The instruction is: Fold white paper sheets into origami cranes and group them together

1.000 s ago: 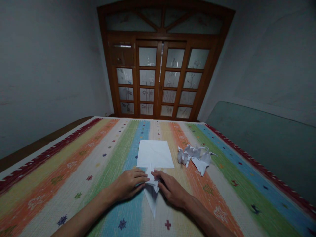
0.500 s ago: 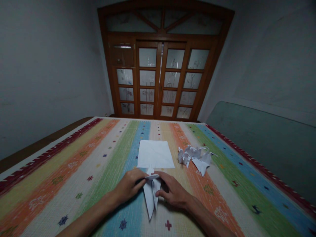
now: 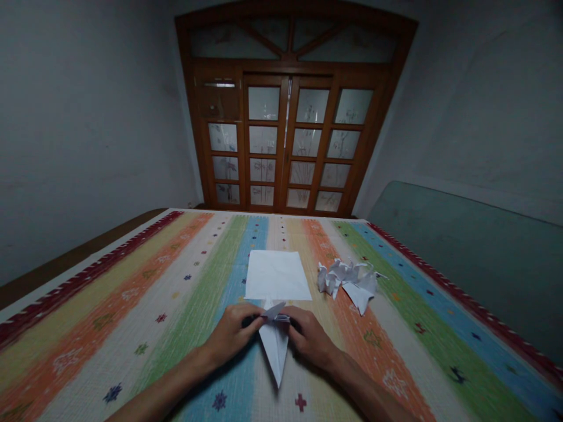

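Observation:
A partly folded white paper piece [image 3: 274,346] with a long point toward me lies on the striped cloth [image 3: 132,305]. My left hand [image 3: 232,334] pinches its upper left part, fingers closed on a raised flap. My right hand [image 3: 312,340] grips the upper right part, fingers curled on the paper. Both hands meet at the top of the fold. Just beyond them lies a flat stack of white paper sheets [image 3: 277,274].
A small heap of finished white folded paper figures [image 3: 349,281] sits to the right of the sheets. The colourful striped cloth covers the whole surface. A wooden glazed door [image 3: 285,140] stands at the far end, and a green padded board [image 3: 475,252] is on the right.
The hands have shifted from pressing the paper flat to lifting a flap at its top; the folded piece now looks wider and its upper flap stands up.

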`<state>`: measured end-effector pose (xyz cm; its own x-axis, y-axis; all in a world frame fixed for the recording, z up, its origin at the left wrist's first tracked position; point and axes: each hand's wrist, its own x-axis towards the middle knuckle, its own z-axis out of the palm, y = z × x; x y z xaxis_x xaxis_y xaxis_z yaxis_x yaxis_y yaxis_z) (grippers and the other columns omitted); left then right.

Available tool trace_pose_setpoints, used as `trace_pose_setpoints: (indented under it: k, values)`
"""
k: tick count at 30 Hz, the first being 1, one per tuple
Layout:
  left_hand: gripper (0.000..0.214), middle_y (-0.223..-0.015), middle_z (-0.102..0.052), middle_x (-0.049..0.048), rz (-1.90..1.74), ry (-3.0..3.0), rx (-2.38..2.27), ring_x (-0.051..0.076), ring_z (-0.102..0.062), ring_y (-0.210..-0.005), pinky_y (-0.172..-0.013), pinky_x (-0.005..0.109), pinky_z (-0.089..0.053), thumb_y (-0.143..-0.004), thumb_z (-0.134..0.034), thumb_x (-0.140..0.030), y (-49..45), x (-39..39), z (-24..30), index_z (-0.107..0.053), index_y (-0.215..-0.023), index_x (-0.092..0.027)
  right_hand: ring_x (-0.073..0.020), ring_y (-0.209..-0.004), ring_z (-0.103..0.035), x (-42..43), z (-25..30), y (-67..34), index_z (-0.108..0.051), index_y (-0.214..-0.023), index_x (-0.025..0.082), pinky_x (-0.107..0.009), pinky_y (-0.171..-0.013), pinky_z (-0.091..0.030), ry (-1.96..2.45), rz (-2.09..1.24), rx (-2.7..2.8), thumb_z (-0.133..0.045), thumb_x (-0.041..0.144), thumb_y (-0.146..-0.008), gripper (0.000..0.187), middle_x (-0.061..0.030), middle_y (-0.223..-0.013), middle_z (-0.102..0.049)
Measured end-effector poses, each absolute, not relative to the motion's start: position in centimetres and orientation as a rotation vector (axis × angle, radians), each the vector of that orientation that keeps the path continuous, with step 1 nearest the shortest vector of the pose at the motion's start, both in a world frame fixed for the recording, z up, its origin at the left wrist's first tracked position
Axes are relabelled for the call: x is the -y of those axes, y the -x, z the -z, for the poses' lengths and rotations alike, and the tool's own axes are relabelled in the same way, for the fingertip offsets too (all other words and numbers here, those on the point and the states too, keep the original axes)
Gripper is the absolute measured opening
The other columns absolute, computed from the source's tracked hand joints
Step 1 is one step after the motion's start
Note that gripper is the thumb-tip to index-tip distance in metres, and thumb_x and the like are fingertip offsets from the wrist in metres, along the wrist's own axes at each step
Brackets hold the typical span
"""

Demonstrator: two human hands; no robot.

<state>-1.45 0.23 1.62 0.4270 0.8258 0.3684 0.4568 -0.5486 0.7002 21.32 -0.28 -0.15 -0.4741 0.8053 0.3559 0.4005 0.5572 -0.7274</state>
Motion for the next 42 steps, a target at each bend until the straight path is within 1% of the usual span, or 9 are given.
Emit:
trace_pose_setpoints:
  k: [3, 6, 10, 12, 15, 21, 26, 35, 42]
  values:
    - [0.02, -0.09, -0.08, 0.003, -0.988, -2.106, -1.083, 0.02, -0.073, -0.08, -0.075, 0.029, -0.054, -0.093, -0.06, -0.03, 1.1, 0.1, -1.8, -0.078, -0.096, -0.023, -0.0244, -0.09, -0.072, 0.4, 0.1, -20.9, -0.076, -0.103, 0.02, -0.038, -0.085, -0.056, 0.993, -0.748, 2.048, -0.05, 0.018, -0.091, 0.029, -0.0075, -0.097, -0.078]
    - [0.019, -0.093, -0.08, 0.0038, -1.018, -2.037, -1.091, 0.021, -0.073, -0.083, -0.076, 0.029, -0.054, -0.093, -0.061, -0.032, 0.7, 0.4, -2.0, -0.076, -0.095, -0.022, -0.0233, -0.084, -0.072, 0.5, 0.2, -20.6, -0.077, -0.098, 0.022, -0.035, -0.079, -0.056, 1.013, -0.763, 1.972, -0.051, 0.019, -0.09, 0.027, -0.0046, -0.089, -0.078]
    - [0.014, -0.09, -0.076, 0.0027, -1.096, -1.86, -1.065, 0.02, -0.072, -0.08, -0.074, 0.029, -0.056, -0.088, -0.067, -0.031, 0.4, 0.7, -1.9, -0.064, -0.097, -0.02, -0.0228, -0.083, -0.072, 0.5, 0.4, -20.4, -0.076, -0.096, 0.021, -0.033, -0.078, -0.056, 1.026, -0.728, 1.86, -0.053, 0.018, -0.086, 0.025, -0.0046, -0.09, -0.078]
    - [0.02, -0.089, -0.072, 0.0016, -1.14, -1.794, -1.037, 0.019, -0.071, -0.079, -0.073, 0.028, -0.056, -0.082, -0.072, -0.028, 0.2, 0.8, -1.7, -0.057, -0.093, -0.021, -0.0231, -0.087, -0.072, 0.5, 0.3, -20.4, -0.075, -0.099, 0.02, -0.033, -0.08, -0.056, 1.018, -0.697, 1.814, -0.053, 0.017, -0.084, 0.026, -0.0056, -0.095, -0.078]
    - [0.027, -0.089, -0.067, 0.0007, -1.142, -1.802, -1.003, 0.018, -0.068, -0.08, -0.072, 0.028, -0.056, -0.077, -0.076, -0.025, 0.1, 1.0, -1.3, -0.052, -0.091, -0.021, -0.0227, -0.083, -0.073, 0.6, 0.3, -20.3, -0.074, -0.098, 0.02, -0.032, -0.077, -0.057, 1.016, -0.651, 1.75, -0.053, 0.018, -0.085, 0.025, -0.0054, -0.091, -0.078]
    - [0.013, -0.085, -0.065, 0.0001, -1.214, -1.881, -1.051, 0.017, -0.064, -0.078, -0.073, 0.028, -0.054, -0.083, -0.066, -0.023, -0.1, 1.3, -1.3, -0.055, -0.089, -0.021, -0.0211, -0.074, -0.072, 0.9, 0.2, -20.0, -0.073, -0.094, 0.02, -0.03, -0.072, -0.058, 0.948, -0.576, 1.722, -0.057, 0.022, -0.088, 0.018, -0.0037, -0.083, -0.077]
    - [0.009, -0.082, -0.066, -0.0004, -1.263, -1.867, -1.095, 0.016, -0.062, -0.074, -0.071, 0.027, -0.051, -0.084, -0.065, -0.025, -0.2, 1.5, -2.2, -0.057, -0.086, -0.021, -0.0214, -0.08, -0.072, 1.2, -0.1, -19.8, -0.072, -0.1, 0.02, -0.029, -0.074, -0.057, 0.894, -0.641, 1.73, -0.064, 0.023, -0.086, 0.017, -0.0039, -0.088, -0.077]
    - [0.014, -0.082, -0.068, 0.0012, -1.25, -1.918, -1.085, 0.018, -0.063, -0.077, -0.072, 0.027, -0.05, -0.088, -0.068, -0.032, -0.4, 2.3, -2.5, -0.063, -0.088, -0.019, -0.0211, -0.077, -0.072, 1.4, -0.2, -19.7, -0.073, -0.102, 0.019, -0.028, -0.068, -0.056, 0.9, -0.635, 1.637, -0.068, 0.03, -0.087, 0.019, -0.0055, -0.088, -0.077]
    - [0.011, -0.088, -0.075, 0.0019, -1.304, -1.833, -0.999, 0.019, -0.072, -0.081, -0.076, 0.027, -0.055, -0.089, -0.066, -0.029, -0.7, 2.7, -2.9, -0.069, -0.096, -0.02, -0.0215, -0.072, -0.071, 1.5, -0.7, -19.0, -0.07, -0.094, 0.019, -0.028, -0.064, -0.057, 0.89, -0.832, 1.49, -0.076, 0.039, -0.08, 0.025, -0.0063, -0.082, -0.076]
